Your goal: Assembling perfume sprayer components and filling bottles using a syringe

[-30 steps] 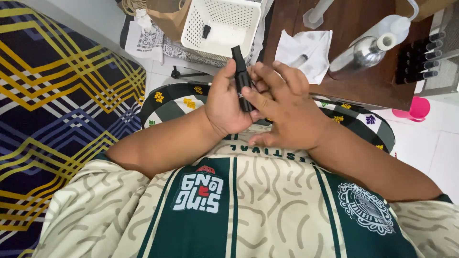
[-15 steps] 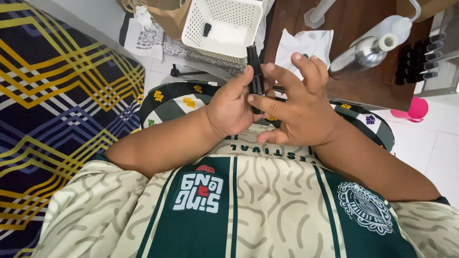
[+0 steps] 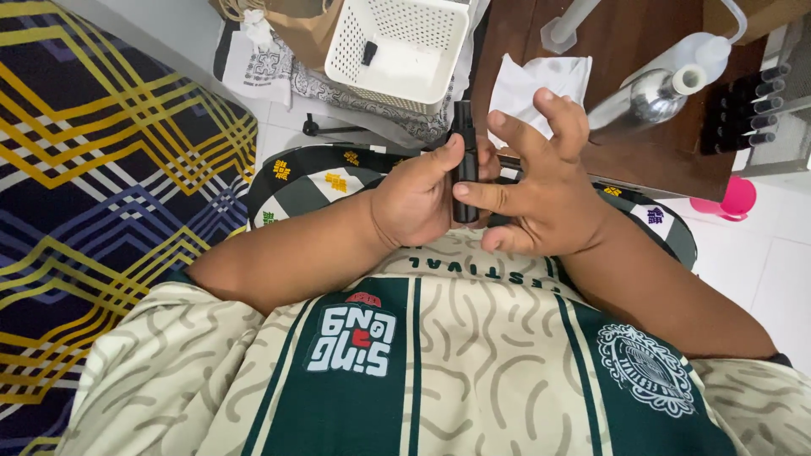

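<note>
At the bottom of the frame lies the person's own shirt, cream with dark green stripes and squiggly lines. Just above it, at mid-frame, both forearms meet. The left hand is curled around a slim black tube, its thumb laid up along the tube's left side and its fingers wrapped behind, so the tube is firmly held. The tube stands nearly upright at the centre of the picture; it is matt black, narrow and cylindrical, with a slightly narrower cap-like section at the top that rises clear of the hands. Its lower end is hidden between the palms. The right hand is beside it with fingers spread wide and bent; only its forefinger tip touches the tube's middle, and it grips nothing.

Beyond the hands is a patterned green, white and black cloth over the knees. To the left spreads a navy rug with yellow lines. Farther up, at top centre, a white perforated basket holds a small black piece. To the upper right, on a dark wooden surface, lie a white cloth and a clear squeeze bottle, with a row of black vials at the right edge.
</note>
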